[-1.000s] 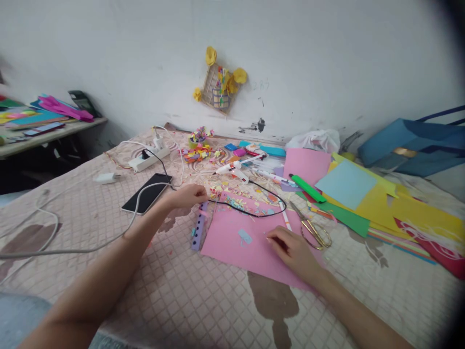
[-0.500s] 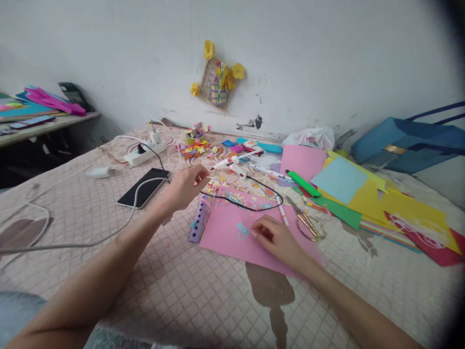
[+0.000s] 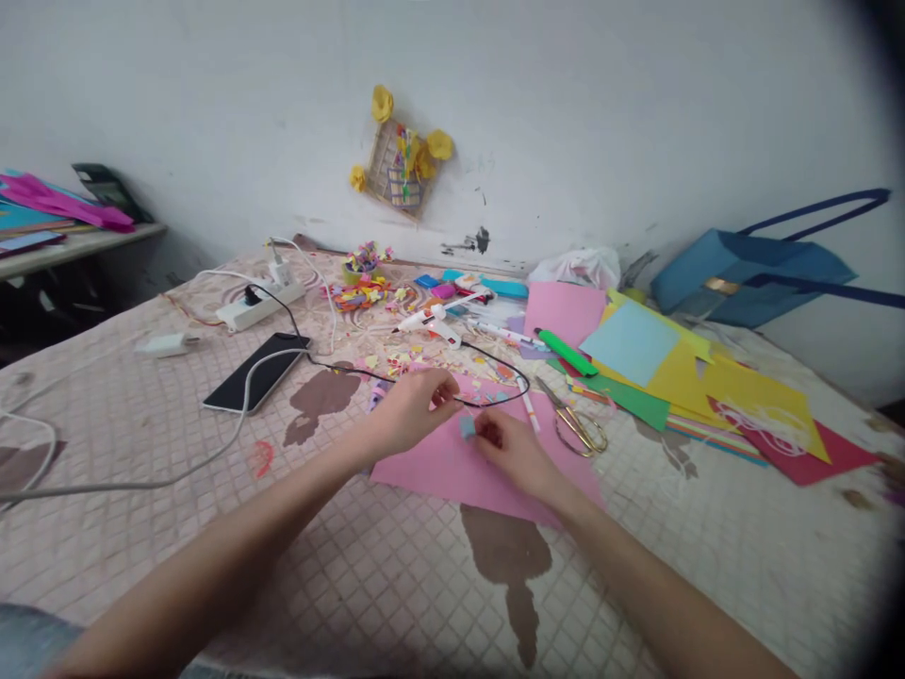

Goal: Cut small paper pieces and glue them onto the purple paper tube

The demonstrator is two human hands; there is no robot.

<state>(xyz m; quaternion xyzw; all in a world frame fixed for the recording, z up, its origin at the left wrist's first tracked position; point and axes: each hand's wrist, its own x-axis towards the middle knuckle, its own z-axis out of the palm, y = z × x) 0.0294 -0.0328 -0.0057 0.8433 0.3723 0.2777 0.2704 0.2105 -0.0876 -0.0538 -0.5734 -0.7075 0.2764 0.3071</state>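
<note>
My left hand (image 3: 419,407) is over the upper part of a pink sheet (image 3: 438,467), its thumb and fingers pinched on something too small to make out. Close beside it, my right hand (image 3: 510,449) has closed fingers on a small light blue paper piece (image 3: 468,427). A white glue gun (image 3: 433,323) lies just beyond the sheet, its black cord looping behind both hands. Small paper bits (image 3: 400,362) are scattered at the sheet's far edge. A purple strip (image 3: 378,392) is partly hidden by my left hand.
Gold-handled scissors (image 3: 576,424) and a green cutter (image 3: 566,351) lie right of the sheet, near stacked coloured papers (image 3: 679,377). A phone (image 3: 258,372), a power strip (image 3: 260,304) and cables are on the left. A blue bag (image 3: 756,273) stands at the back right.
My left hand has moved right, from near the glue gun's tip to beside my right hand. The light blue piece is now at my right fingertips. The view has shifted slightly.
</note>
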